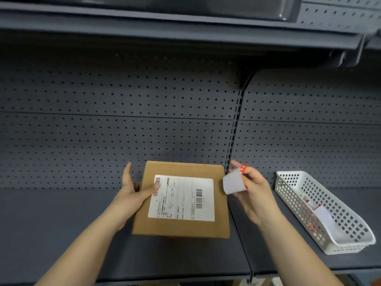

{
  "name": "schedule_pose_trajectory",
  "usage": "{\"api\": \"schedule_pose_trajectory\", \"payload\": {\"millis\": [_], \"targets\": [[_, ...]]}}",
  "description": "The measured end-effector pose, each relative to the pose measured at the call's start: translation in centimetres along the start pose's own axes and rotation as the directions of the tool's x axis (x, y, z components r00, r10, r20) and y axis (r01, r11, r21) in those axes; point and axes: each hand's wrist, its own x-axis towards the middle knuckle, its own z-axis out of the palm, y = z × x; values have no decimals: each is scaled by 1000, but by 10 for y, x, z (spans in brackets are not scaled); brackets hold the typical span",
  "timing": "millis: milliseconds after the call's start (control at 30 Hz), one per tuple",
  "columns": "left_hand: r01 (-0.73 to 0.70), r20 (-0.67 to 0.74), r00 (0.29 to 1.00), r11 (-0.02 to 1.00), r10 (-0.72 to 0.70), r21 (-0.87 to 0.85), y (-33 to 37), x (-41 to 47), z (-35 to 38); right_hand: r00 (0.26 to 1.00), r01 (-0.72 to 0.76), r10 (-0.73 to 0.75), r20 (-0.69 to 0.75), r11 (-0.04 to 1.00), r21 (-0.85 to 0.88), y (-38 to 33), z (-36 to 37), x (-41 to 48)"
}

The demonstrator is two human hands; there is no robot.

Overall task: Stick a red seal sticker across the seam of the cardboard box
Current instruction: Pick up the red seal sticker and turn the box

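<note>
Grey shelf [61, 223] carries one cardboard box [181, 228]; left hand [134, 193] rests open on it, right hand [253, 195] pinches one sticker strip [234, 181], one white basket [309, 195] beside it.

A cardboard box [181, 203] sits on a shelf [61, 223], in front of a pegboard back panel [123, 131]. A shipping label [182, 198] lies on the box top. The left hand [134, 190] rests at the box's left edge, thumb on the label. The right hand [251, 190], just right of the box, holds a sticker sheet [234, 182]. Farther right on the shelf stands a basket [299, 195] with more sheets inside. Another shelf runs overhead.
</note>
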Motion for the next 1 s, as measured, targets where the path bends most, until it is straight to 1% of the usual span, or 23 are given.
{"api": "schedule_pose_trajectory", "payload": {"millis": [100,200,367,500,667,800,900,933,1000], "targets": [[-141,11,990,990,141,-12,-6,-20,-5,995,-4,4,98,1000,-3,-8,-6,-14],[-253,40,967,967,251,33,-14,-36,-14,985,-13,20,171,999,-41,-14,-16,-28],[-350,100,934,934,343,64,-29,-53,-22,958,-2,3,287,1000,-3,-20,-23,-52],[-392,79,918,918,388,55,-39,-56,-17,959,51,-46,281,999,-10,-14,-23,-61],[-407,50,913,908,404,99,-48,-51,-10,959,110,-92,266,993,-52,-1,-24,-62],[-438,44,899,886,436,153,-57,-48,-7,959,112,-92,268,992,-59,7,-28,-63],[-454,53,890,870,453,191,-61,-49,-7,968,93,-69,242,992,-90,10,-32,-65],[-467,53,883,858,467,212,-61,-51,-8,971,94,-66,231,990,-110,9,-33,-65],[-522,34,846,815,532,251,-56,-53,-11,974,134,-98,206,977,-166,2,-32,-63]]}}
